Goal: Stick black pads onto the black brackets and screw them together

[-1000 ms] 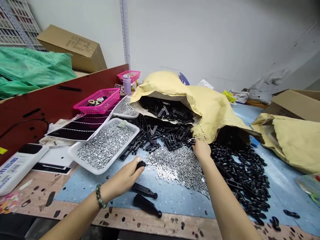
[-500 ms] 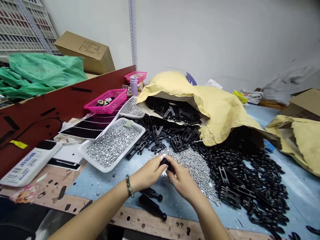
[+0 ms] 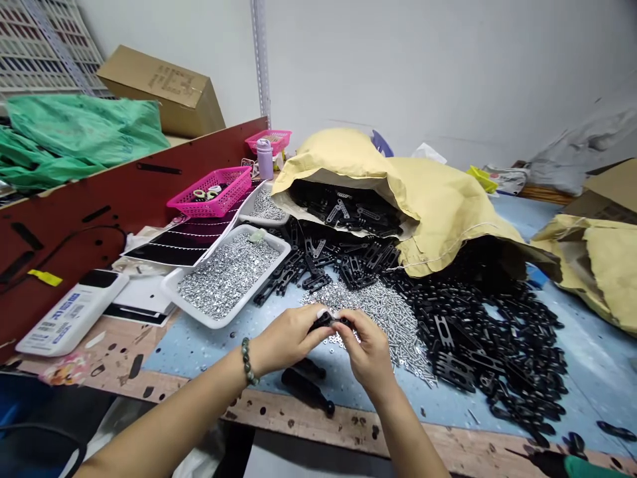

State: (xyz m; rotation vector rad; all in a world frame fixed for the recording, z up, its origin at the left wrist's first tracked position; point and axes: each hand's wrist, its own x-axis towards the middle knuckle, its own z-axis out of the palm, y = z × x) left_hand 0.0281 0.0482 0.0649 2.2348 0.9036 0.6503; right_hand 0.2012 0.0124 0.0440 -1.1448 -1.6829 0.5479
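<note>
My left hand (image 3: 294, 334), with a beaded bracelet at the wrist, pinches a small black part (image 3: 321, 321). My right hand (image 3: 365, 345) grips the other end of the black piece, its fingers closed. Both hands are close together in front of a heap of silver screws (image 3: 385, 318). Small nuts or washers lie among them, just behind my fingers. Two black handle-like pieces (image 3: 307, 392) rest on the blue mat below my hands. The exact shape of what I hold is partly hidden by my fingers.
A white tray of small metal nuts (image 3: 226, 275) stands left. Black parts (image 3: 502, 358) pile up on the right. Yellow sacks (image 3: 448, 212) spill black pieces at the back. A pink basket (image 3: 212, 192) and a white scale-like device (image 3: 70, 315) sit left; a green-and-black tool (image 3: 572, 465) shows lower right.
My hands have turned and drawn slightly apart, so the black part shows stretched between them. The view has shifted a little, and a green-and-black tool has come into sight lower right.
</note>
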